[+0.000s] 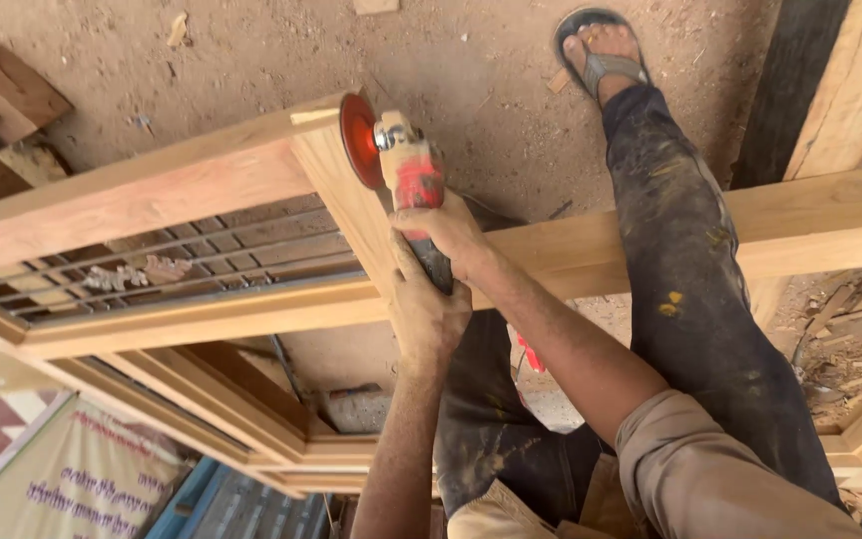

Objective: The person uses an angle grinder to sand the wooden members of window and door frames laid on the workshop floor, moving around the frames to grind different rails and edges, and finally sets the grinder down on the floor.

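Both hands clamped: right hand (448, 235) and left hand (423, 309) gripping angle grinder (406, 170), disc at twelve o'clock on wooden frame (341, 190); sanding seemingly unfinished.

That pale wooden frame (202, 185) looks freshly sanded, smooth and matt, grain showing along its top edge. The red plastic angle grinder (406, 170) has a shiny metal head and a matt, rough-looking orange-red sanding disc (359, 140). Thin grey metal bars (182, 260) inside the frame look dull. The dirt floor (491, 70) is rough and dusty.
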